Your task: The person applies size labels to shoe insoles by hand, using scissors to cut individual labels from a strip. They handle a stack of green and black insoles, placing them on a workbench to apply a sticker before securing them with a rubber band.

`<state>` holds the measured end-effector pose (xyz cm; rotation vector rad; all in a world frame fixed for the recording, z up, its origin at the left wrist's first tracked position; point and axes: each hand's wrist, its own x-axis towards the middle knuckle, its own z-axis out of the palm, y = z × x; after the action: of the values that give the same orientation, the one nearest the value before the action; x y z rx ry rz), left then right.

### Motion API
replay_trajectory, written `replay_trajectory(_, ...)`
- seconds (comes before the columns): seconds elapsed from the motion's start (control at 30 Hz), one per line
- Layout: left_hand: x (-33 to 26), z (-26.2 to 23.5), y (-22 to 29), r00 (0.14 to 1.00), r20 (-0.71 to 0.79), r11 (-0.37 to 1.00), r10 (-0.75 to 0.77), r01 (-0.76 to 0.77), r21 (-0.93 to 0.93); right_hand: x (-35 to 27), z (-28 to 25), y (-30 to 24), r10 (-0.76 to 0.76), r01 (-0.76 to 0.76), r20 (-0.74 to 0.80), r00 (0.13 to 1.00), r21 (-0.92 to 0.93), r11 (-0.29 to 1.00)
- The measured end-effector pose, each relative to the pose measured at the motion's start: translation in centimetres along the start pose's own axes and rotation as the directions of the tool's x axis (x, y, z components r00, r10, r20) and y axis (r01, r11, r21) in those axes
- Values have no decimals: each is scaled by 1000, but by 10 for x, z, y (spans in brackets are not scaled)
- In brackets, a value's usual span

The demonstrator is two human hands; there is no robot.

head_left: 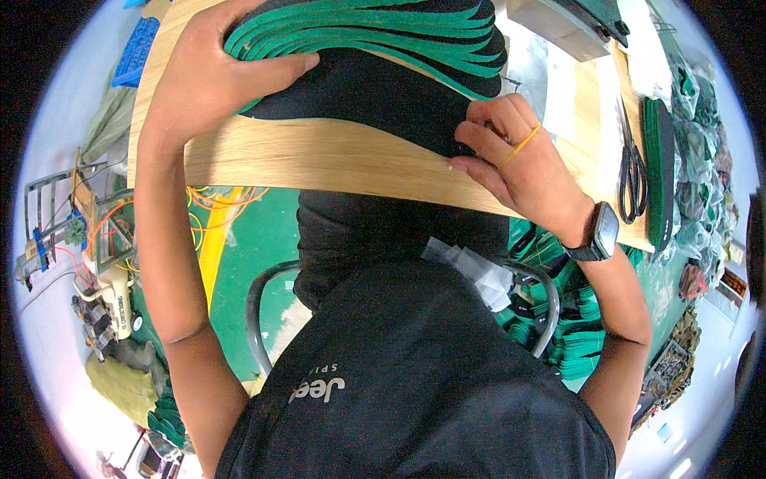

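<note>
A fanned stack of black-and-green shoe insoles (367,36) stands at the far edge of my view, over the wooden table. My left hand (209,76) wraps round the stack's left end, its thumb lying across the black face of the nearest insole (351,89). At that insole's right end my right hand (515,152) is closed, fingers curled and thumb against the edge, pinching it. A yellow rubber band (523,145) loops over the right hand's fingers. The fingertips of my left hand are hidden behind the stack.
Black-handled scissors (633,180) lie at the right on the wooden table (319,156), beside another row of insoles (659,172). A metal box (558,28) stands at the back right. Bundled insoles (578,339) are heaped below right; orange hoses (227,199) cross the green floor.
</note>
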<state>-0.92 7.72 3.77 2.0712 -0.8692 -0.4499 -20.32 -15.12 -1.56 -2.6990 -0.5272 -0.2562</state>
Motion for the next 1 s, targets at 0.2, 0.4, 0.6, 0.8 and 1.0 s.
replay_trajectory(0.2, -5, 2, 10, 977, 12, 973, 214, -214, 81, -8, 8, -4, 92, -84, -92, 991, 85, 993)
replay_trajectory(0.4, -4, 3, -1, 991, -22, 986, 135, -132, 104, -14, 5, -1, 32, -27, -62, 998, 79, 997)
replay_trajectory(0.6, -2, -5, -32, 974, 54, 949, 219, -225, 219, -14, 6, -8, 109, -103, -74, 991, 76, 992)
replay_trajectory(0.8, -3, -4, -37, 960, 36, 935, 276, -277, 221, -15, 7, -5, 94, -88, -73, 993, 86, 992)
replay_trajectory(1.0, -5, 0, -31, 974, 18, 955, 226, -225, 195, -16, 10, -8, 147, -123, -174, 974, 142, 982)
